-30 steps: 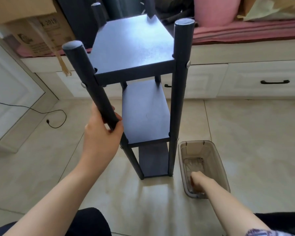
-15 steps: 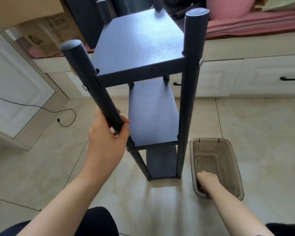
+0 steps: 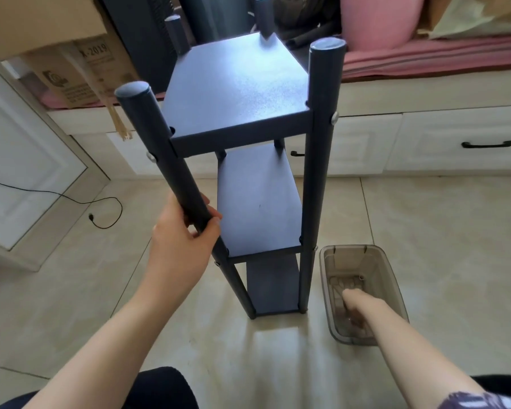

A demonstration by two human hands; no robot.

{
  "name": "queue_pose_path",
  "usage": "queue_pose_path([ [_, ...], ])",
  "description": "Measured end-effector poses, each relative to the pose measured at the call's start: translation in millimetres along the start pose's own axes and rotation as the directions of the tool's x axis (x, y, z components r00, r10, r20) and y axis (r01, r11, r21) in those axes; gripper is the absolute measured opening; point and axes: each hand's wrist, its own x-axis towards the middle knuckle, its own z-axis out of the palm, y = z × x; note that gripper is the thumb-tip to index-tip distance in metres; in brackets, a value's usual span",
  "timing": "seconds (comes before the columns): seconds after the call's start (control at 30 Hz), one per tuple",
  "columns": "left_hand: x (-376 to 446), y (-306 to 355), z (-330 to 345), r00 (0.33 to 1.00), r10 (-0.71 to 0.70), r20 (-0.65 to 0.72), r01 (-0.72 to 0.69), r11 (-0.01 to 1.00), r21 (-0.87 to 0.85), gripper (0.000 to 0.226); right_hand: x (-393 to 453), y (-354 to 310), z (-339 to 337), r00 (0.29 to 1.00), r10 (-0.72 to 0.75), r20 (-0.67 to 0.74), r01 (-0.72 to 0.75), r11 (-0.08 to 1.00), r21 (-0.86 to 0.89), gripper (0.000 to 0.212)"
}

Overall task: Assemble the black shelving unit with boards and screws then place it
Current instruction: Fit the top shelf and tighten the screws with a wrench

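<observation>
The black shelving unit (image 3: 236, 93) stands upright on the tiled floor in front of me, with three boards fixed between its round posts. Silver screw heads show on the near posts. My left hand (image 3: 183, 234) grips the near left post between the top and middle boards. My right hand (image 3: 356, 305) reaches down into a translucent brown plastic bin (image 3: 393, 278) on the floor just right of the shelf's foot. Its fingers are down at the bin's bottom among small parts. The bin wall blurs what they touch.
A white drawer cabinet (image 3: 455, 143) with black handles runs along the back, with pink cushions on top. Cardboard boxes (image 3: 71, 69) lie at the upper left. A black power cable (image 3: 101, 214) trails across the floor at the left.
My right hand has stayed inside the bin, shifting slightly. My left hand keeps its grip on the post. The camera view has shifted a little.
</observation>
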Motion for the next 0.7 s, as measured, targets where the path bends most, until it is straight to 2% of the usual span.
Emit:
queue_pose_path([
  [0.1, 3.7, -5.2, -3.5, 0.999, -0.015, 0.034, 0.015, 1.0, 0.0, 0.026, -13.9, -3.0, -18.5, 1.0, 0.017, -0.013, -0.018, 1.0, -0.015, 0.019],
  [0.17, 3.8, -9.2, -5.0, 0.999, -0.017, 0.047, 0.018, 1.0, -0.015, 0.025, -28.7, -6.1, -37.6, 0.998, 0.031, -0.062, -0.034, 0.998, -0.05, 0.01],
  [0.27, -0.3, -14.4, -5.7, 0.994, -0.044, 0.104, 0.045, 0.999, -0.002, 0.025, -59.8, -8.1, -73.5, 0.992, 0.02, -0.124, -0.032, 0.995, -0.095, 0.007],
  [0.33, -3.2, -16.1, -5.9, 0.989, -0.055, 0.135, 0.054, 0.998, 0.012, 0.027, -80.8, -6.3, -100.4, 0.988, 0.014, -0.153, -0.02, 0.999, -0.037, 0.008],
  [0.37, -4.8, -16.3, -6.9, 0.988, -0.058, 0.141, 0.058, 0.998, 0.008, 0.027, -93.3, -5.9, -113.2, 0.985, 0.0, -0.171, 0.002, 1.0, 0.012, 0.006],
  [0.43, -6.3, -14.8, -10.3, 0.987, -0.051, 0.153, 0.052, 0.999, 0.001, 0.026, -122.7, -8.5, -138.1, 0.981, -0.036, -0.188, 0.054, 0.994, 0.09, 0.014],
  [0.53, -8.7, -11.5, -13.0, 0.985, -0.049, 0.163, 0.047, 0.999, 0.012, 0.026, -165.6, -16.7, -158.0, 0.965, -0.159, -0.208, 0.178, 0.981, 0.08, 0.029],
  [0.6, -10.1, -10.4, -12.0, 0.988, -0.04, 0.151, 0.039, 0.999, 0.013, 0.023, -188.7, -22.4, -160.7, 0.954, -0.234, -0.185, 0.256, 0.96, 0.109, 0.025],
  [0.7, -13.6, -8.5, -9.4, 0.99, -0.031, 0.135, 0.03, 1.0, 0.007, 0.023, -220.0, -35.7, -159.9, 0.909, -0.396, -0.129, 0.416, 0.85, 0.324, 0.015],
])
